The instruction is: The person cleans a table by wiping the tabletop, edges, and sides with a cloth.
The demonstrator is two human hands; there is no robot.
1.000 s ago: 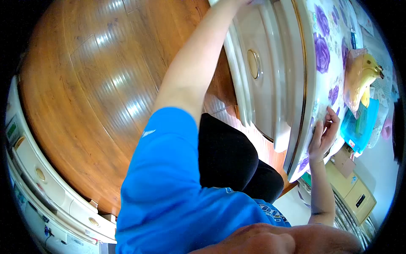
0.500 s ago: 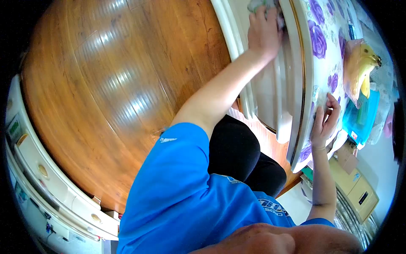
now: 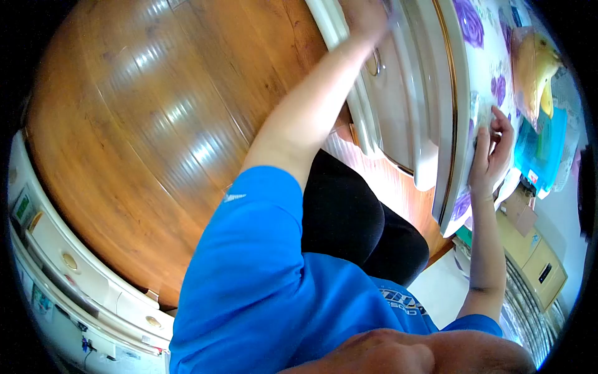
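My left hand (image 3: 369, 17) is at the top edge of the view, against the cream cabinet front (image 3: 396, 103) near its oval handle (image 3: 377, 62). It is blurred and partly cut off, so its fingers and anything in them cannot be made out. My right hand (image 3: 494, 153) rests on the white cloth with purple flowers (image 3: 468, 23) that covers the cabinet top. Its fingers are loosely bent and apart, holding nothing. Beyond it are bananas in a clear bag (image 3: 536, 68) and a turquoise plastic container (image 3: 541, 149).
Brown wooden floor (image 3: 143, 124) spreads out on the left. Another cream cabinet with drawers (image 3: 93, 280) stands at the lower left. My black-clad knees (image 3: 349, 212) are beside the near cabinet. A yellowish drawer unit (image 3: 543, 268) and a cardboard box (image 3: 518, 209) are at the right.
My left hand moved down into view over the cabinet front with a whitish-green cloth-like thing, then back up to the top edge. My right hand stays on the flowered cloth; the view has shifted slightly.
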